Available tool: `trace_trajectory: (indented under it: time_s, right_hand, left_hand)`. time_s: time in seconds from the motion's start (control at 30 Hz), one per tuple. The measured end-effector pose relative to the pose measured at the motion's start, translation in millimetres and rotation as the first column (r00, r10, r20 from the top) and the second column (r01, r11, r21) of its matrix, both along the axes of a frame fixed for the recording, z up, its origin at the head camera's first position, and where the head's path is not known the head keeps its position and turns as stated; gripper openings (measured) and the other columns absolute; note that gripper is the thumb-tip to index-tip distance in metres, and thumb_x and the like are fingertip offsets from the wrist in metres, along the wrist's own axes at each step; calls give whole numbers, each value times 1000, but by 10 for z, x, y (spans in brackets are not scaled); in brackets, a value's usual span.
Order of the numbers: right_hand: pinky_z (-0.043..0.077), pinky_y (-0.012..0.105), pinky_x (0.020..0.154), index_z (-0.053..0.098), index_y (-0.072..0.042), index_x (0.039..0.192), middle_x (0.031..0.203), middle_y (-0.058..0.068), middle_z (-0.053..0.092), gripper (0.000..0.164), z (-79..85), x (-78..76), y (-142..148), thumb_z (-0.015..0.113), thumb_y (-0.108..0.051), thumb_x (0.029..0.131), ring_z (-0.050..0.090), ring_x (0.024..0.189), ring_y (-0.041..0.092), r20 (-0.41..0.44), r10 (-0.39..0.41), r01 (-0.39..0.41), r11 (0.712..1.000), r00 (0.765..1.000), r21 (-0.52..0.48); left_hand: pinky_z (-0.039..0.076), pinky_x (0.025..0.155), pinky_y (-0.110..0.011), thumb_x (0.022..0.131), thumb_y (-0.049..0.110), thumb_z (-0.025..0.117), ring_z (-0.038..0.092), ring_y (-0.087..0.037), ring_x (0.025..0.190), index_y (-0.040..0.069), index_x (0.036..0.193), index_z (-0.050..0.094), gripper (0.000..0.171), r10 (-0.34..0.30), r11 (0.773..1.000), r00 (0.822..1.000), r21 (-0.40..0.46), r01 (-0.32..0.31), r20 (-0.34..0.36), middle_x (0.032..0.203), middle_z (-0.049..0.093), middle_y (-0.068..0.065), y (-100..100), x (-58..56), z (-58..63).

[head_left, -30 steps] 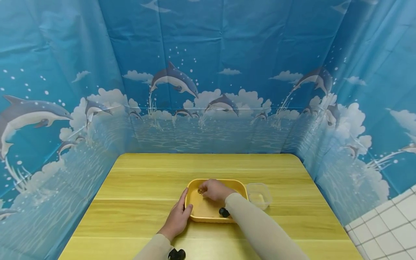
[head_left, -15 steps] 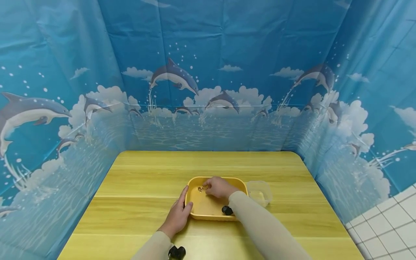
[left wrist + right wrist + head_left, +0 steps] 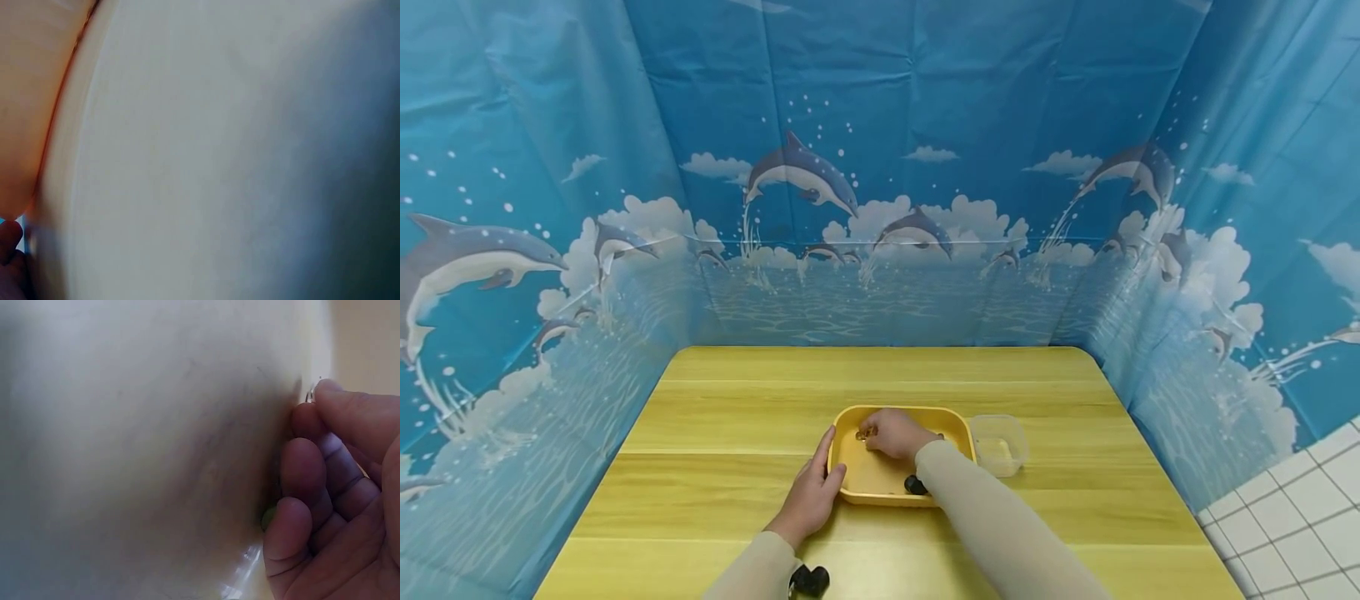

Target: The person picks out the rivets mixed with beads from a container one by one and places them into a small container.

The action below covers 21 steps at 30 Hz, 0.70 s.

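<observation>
My right hand [image 3: 897,433] reaches into a yellow tray [image 3: 868,498], at its far left part. Its thumb and index fingertip pinch a tiny shiny piece [image 3: 310,395] in the right wrist view; its kind I cannot tell. Small gold-brown shiny bits [image 3: 861,435] show at those fingertips in the head view. A green round thing [image 3: 268,518] peeks out beside the curled outer fingers. My left hand [image 3: 808,498] rests against the tray's left side, fingers straight along the wall and thumb at the near left corner. In the left wrist view, only fingertips [image 3: 9,240] show.
A clear plastic container [image 3: 1000,446] stands just right of the tray. Both are on a yellow wood-grain table [image 3: 737,417]. Blue dolphin-print curtains [image 3: 887,300] close in the back and sides. White tiles [image 3: 1292,508] show at the right.
The right hand first drew slightly right, leaving a shiny bit visible on the tray floor, then came back left over it. The left hand has stayed at the tray's side.
</observation>
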State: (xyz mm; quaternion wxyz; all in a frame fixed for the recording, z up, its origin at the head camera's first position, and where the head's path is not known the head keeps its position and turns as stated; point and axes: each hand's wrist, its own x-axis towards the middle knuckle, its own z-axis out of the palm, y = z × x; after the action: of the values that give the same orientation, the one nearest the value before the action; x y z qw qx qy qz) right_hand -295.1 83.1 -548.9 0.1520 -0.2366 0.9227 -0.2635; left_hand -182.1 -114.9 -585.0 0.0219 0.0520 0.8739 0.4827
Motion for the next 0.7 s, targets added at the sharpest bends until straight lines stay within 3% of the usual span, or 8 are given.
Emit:
trace_trajectory:
  time_s: [0.33, 0.7]
  right_hand:
    - [59, 40, 90, 83, -16, 112, 109, -2, 80, 18, -32, 35, -39, 78, -21, 96, 70, 96, 15, -59, -24, 25, 999, 998, 22]
    - [59, 38, 93, 85, -18, 107, 108, -4, 81, 13, -9, 75, -43, 77, -20, 97, 73, 102, 16, -93, -12, 18, 998, 996, 58]
  left_hand:
    - [39, 119, -63, 113, 31, 49, 47, -42, 147, 34, 170, 18, 65, 8, 1000, 1000, -9, -7, 11, 161, 47, -20, 7, 6, 16]
    - [38, 119, -63, 112, 33, 49, 47, -42, 147, 34, 170, 18, 65, 26, 1000, 999, -3, -26, 25, 162, 46, -20, 23, 24, 1]
